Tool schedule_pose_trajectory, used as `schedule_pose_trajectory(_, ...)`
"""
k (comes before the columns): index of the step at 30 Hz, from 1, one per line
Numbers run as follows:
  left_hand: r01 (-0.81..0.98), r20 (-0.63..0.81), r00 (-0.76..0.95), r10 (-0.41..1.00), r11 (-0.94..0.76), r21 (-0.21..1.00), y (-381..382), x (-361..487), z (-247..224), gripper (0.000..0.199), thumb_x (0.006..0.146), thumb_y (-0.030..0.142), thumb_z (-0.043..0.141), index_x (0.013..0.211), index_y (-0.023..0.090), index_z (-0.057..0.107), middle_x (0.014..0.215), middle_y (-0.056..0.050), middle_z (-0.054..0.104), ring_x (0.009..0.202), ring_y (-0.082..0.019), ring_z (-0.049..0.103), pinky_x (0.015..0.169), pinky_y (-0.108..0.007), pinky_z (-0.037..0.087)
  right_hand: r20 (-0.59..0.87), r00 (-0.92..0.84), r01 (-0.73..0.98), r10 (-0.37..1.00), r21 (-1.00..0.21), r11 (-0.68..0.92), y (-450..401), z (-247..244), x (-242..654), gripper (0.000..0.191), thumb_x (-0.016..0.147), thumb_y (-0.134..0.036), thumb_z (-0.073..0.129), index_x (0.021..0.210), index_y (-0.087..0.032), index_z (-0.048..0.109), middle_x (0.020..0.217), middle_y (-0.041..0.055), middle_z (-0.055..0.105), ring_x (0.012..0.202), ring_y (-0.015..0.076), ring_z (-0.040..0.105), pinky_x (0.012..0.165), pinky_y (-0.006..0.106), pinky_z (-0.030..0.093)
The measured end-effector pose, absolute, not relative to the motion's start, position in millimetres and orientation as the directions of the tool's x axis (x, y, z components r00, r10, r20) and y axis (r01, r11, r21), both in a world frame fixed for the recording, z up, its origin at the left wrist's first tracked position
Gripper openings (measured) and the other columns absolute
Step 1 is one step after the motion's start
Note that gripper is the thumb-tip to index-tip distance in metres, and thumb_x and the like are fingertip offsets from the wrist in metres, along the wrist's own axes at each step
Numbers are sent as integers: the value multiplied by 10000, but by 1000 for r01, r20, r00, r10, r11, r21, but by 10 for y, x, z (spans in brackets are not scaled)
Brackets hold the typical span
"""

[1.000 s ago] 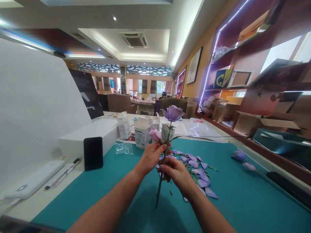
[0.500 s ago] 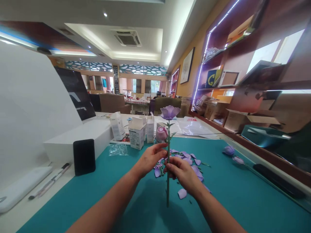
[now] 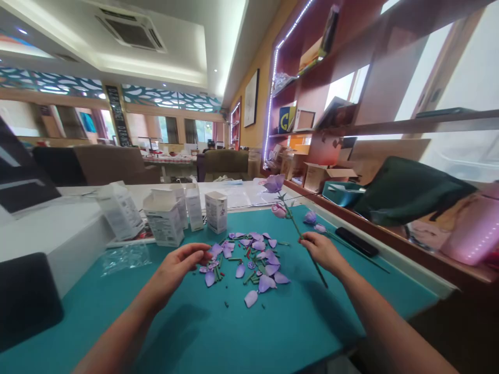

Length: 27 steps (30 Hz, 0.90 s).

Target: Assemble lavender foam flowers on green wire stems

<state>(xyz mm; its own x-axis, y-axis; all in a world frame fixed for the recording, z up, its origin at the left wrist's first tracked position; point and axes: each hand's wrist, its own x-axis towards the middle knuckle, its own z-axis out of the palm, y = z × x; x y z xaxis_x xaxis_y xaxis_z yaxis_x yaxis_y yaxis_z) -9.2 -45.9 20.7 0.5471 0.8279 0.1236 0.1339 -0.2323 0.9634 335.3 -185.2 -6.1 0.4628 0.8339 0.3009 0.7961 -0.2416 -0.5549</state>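
My right hand [image 3: 320, 250] pinches the green stem of an artificial flower [image 3: 291, 217]. The flower leans to the upper left, with an open purple bloom on top and a pink bud lower down. My left hand [image 3: 192, 259] hovers beside the loose parts, its fingers stretched out and slightly curved, and no held thing shows in it. Between the hands, loose purple petals [image 3: 267, 283] and short green stem pieces [image 3: 249, 278] are scattered on the teal mat [image 3: 257, 337]. Beyond my right hand lies another stem with purple buds [image 3: 310, 218].
Several white cartons [image 3: 163, 218] stand at the back left, by a crumpled clear plastic bag [image 3: 127, 258]. A black case [image 3: 356, 241] lies near the right edge of the mat. At left stands a dark, flat, round-cornered object [image 3: 29, 301]. Shelves with boxes [image 3: 327, 176] line the right wall.
My right hand has carried the flower to the right and tilted it. The left hand has let go of the stem and moved left. The view has turned right.
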Motion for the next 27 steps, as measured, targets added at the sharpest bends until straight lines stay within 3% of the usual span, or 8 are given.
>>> schedule_pose_trajectory(5,115,80,553,830,-172,978,-387,-14,117,393,685,476,647,944,182,681,913,-83,733,896,-259,656,763,-347,493,285,588,798,757,-357,-486,-2092,-296,3902,222,824,-248,475,840,-183,686,897,93,635,867,228,577,719,294,392)
schedule_pose_trajectory(10,122,36,532,846,-118,986,-320,18,-9,413,666,488,672,927,169,686,880,-95,736,868,-262,667,746,-341,515,243,653,757,717,-200,-622,-2346,-440,4211,271,868,-218,445,941,-174,703,946,112,641,911,238,590,706,288,389)
schedule_pose_trajectory(15,107,24,431,902,-77,991,-203,2,-234,425,645,534,676,895,191,688,818,-73,739,754,-224,673,660,-293,514,201,678,731,707,-84,-677,-2508,-584,4393,255,881,-217,458,936,-172,703,968,113,644,898,230,603,681,277,389)
schedule_pose_trajectory(19,130,-23,420,907,-34,991,-140,-11,-320,403,624,583,692,842,243,698,750,10,739,720,-174,647,667,-251,489,182,690,716,700,-33,-697,-2588,-673,4471,262,896,-213,437,933,-186,695,961,99,645,916,214,606,693,262,388)
schedule_pose_trajectory(27,165,-59,414,908,-11,986,-137,3,-352,464,522,697,700,776,309,714,716,52,743,725,-185,635,715,-289,492,161,716,683,679,39,-729,-2760,-739,4618,265,913,-210,409,921,-168,671,962,107,628,876,215,614,666,272,376)
